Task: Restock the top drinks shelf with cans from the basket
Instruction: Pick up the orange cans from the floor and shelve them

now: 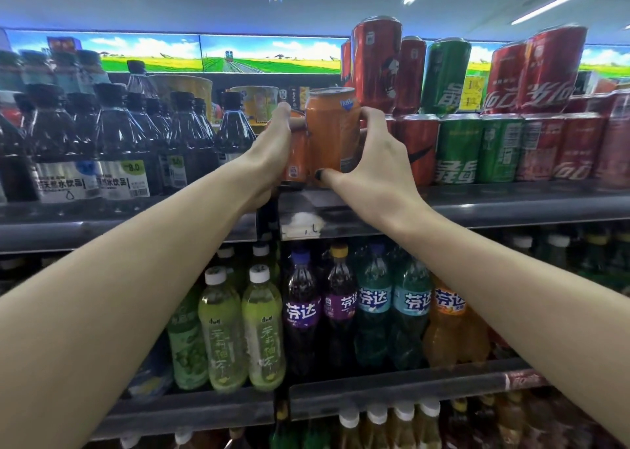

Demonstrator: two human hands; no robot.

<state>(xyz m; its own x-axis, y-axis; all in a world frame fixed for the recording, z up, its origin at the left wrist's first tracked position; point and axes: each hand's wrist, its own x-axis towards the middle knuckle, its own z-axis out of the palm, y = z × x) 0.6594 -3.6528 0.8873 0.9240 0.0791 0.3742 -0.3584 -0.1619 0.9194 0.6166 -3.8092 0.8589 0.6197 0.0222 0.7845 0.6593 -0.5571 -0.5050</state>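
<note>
Both my arms reach up to the top drinks shelf. My right hand grips an orange Fanta can from its right side, thumb across the front near the base. The can stands upright at the shelf's front edge. My left hand is closed around a second orange can, just left of the first and partly hidden by it. The two cans touch. The basket is out of view.
Red cola and green Sprite cans fill the shelf to the right, with more stacked on top. Dark water bottles stand to the left. Lower shelves hold green tea bottles and Fanta bottles.
</note>
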